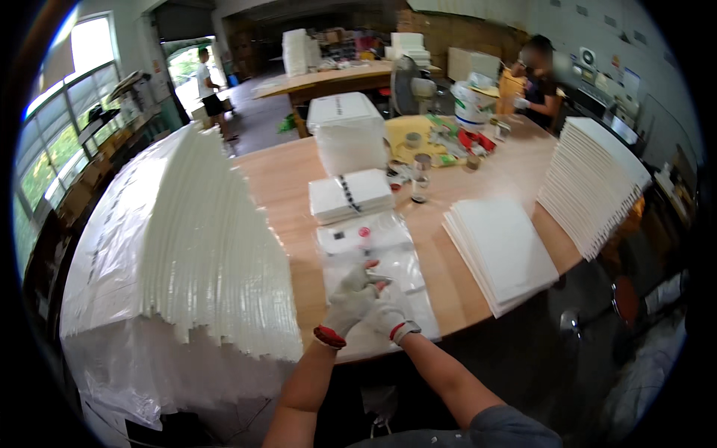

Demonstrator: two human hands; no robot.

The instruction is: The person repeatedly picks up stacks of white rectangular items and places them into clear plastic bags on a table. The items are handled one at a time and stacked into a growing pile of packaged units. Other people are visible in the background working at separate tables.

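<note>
Both of my hands wear white gloves with bare fingertips. My left hand (349,305) meets my right hand (386,316) in front of me, above a stack of clear plastic bags (418,308) at the table's near edge. The fingers overlap and are smeared, so I cannot tell whether either hand grips something. A red mark and a dark square are printed on the top bag. Just beyond lies a bundle of white sheets (373,190) with a dark printed strip, and behind it stands a taller wrapped white stack (347,131).
A large fanned stack of white padded sheets (202,246) fills the left side. White sheets (504,243) lie to the right, near another tall stack (590,179). A glass jar (420,179) and a white bucket (472,104) stand farther back. One person (539,86) is at the far right.
</note>
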